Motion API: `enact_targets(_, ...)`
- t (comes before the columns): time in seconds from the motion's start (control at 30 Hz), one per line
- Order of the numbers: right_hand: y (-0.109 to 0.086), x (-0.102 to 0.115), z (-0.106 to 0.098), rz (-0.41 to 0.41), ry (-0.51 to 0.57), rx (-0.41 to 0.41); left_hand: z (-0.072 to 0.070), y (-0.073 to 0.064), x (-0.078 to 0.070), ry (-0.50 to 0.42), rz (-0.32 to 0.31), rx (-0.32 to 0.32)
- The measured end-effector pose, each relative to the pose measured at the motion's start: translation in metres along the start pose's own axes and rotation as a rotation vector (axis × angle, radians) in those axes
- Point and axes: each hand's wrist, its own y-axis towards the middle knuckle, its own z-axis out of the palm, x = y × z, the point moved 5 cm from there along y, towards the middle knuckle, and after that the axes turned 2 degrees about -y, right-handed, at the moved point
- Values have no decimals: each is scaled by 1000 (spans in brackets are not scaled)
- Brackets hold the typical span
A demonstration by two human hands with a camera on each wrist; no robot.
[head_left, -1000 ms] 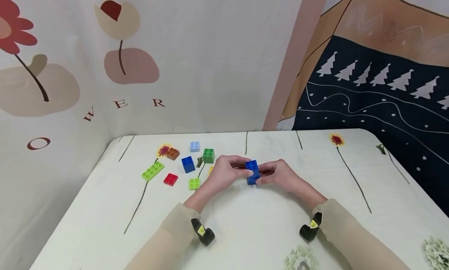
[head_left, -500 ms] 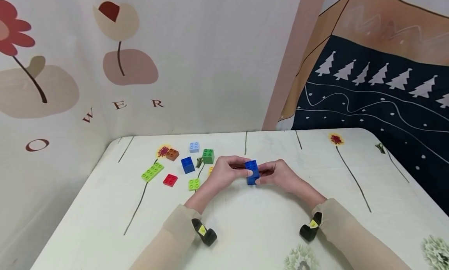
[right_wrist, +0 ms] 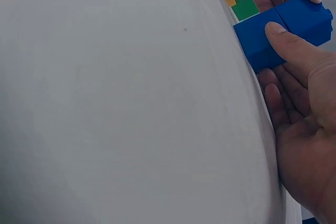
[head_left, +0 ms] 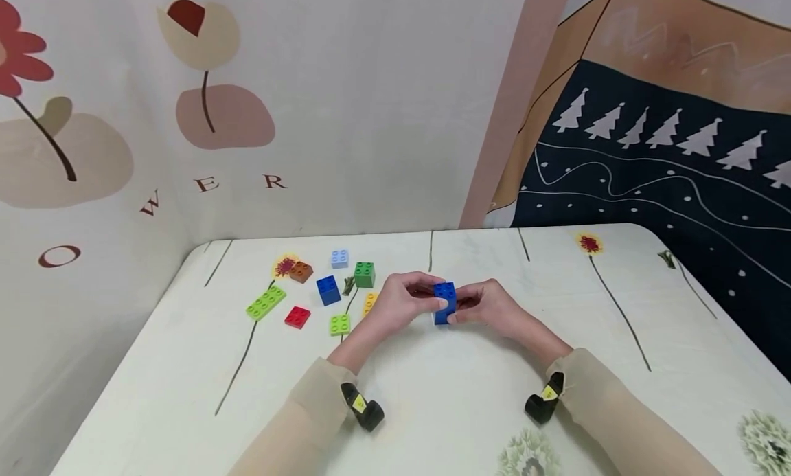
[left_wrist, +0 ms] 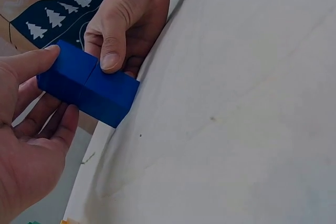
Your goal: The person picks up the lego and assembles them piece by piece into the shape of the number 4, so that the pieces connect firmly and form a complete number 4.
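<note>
In the head view two blue toy bricks stand one on the other at the middle of the table, the upper brick (head_left: pixel 445 292) showing its studs. My left hand (head_left: pixel 400 304) pinches that upper brick, thumb in front. From the other side my right hand (head_left: pixel 492 308) grips the lower brick (head_left: pixel 441 319). The left wrist view shows a thin seam between the upper brick (left_wrist: pixel 65 74) and the lower brick (left_wrist: pixel 114 95). In the right wrist view my right thumb presses on the lower brick (right_wrist: pixel 254 38). Parts of both bricks are hidden by fingers.
Several loose bricks lie left of my hands: another blue brick (head_left: pixel 328 290), a green one (head_left: pixel 364 275), a light blue one (head_left: pixel 340 259), a brown one (head_left: pixel 301 272), a red one (head_left: pixel 297 317), lime ones (head_left: pixel 266 303) and a yellow one (head_left: pixel 369 303) partly behind my left wrist.
The upper and lower blue bricks look more evenly lined up than before. Both hands keep their hold in nearly the same place; the head view has shifted slightly.
</note>
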Motion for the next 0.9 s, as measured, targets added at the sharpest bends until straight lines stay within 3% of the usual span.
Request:
enact_targets(0.37, 3, 2, -1, -4, -9, 23, -3, 6, -5, 65, -11, 33)
enact_targets(0.9, 2, -1, -2, 0, -23, 14, 1, 2, 0, 37, -10, 25)
